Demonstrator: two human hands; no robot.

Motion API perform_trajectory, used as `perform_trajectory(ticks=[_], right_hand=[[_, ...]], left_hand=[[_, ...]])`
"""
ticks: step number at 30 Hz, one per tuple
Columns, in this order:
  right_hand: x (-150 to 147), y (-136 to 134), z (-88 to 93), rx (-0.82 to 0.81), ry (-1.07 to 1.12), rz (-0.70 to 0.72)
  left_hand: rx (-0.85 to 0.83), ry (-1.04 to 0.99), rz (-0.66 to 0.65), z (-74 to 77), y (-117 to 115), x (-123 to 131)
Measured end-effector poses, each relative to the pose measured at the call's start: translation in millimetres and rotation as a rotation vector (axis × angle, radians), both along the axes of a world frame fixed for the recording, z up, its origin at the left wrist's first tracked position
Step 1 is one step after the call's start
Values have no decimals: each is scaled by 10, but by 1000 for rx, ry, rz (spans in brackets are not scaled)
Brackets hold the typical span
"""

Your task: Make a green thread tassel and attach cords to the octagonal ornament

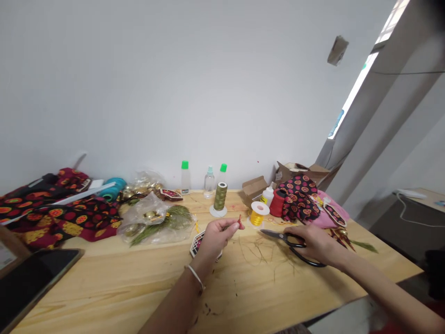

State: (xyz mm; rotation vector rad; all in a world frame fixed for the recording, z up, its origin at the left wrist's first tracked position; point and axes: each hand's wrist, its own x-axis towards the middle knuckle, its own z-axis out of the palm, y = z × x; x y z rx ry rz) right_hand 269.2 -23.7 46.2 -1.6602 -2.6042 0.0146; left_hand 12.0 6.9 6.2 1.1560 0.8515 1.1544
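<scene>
Nearest, at the lower left of the frame, a dark tablet (34,273) is lying on the wooden counter (139,278). Further in, at centre, the left hand (216,236) is pinching a small red scrap (239,222) between thumb and fingertips, holding it just above the counter beside a hexagonal patterned patch (197,243). Right of it, the right hand (313,241) is gripping black scissors (278,235) by the loops, blades almost together and pointing left towards the scrap, near it but apart. Loose green fibres (260,253) are lying beneath. This is looking like a trimming step with no cut made yet; a cut is calling for opened blades and a steady pinch. Behind, a yellow thread spool (257,215), an olive thread cone (220,197) and a bag of gold bells (153,222) are sitting, with green-capped bottles (185,178) lining the wall.
</scene>
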Motion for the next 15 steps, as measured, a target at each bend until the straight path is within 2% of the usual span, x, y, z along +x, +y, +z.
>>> perform_trajectory(ticks=[3, 6, 8, 11, 15], right_hand=[[215, 19, -141, -55, 59, 16], [232, 6, -119, -23, 43, 29], [100, -4, -31, 55, 102, 81], [-252, 39, 103, 184, 358, 279], [-684, 251, 128, 180, 511, 519]], left_hand=[[-85, -67, -142, 17, -24, -10], [-154, -122, -216, 30, -37, -5], [-211, -147, -252, 40, -42, 6], [-299, -162, -309, 57, -51, 21], [-359, -141, -351, 77, -64, 12]])
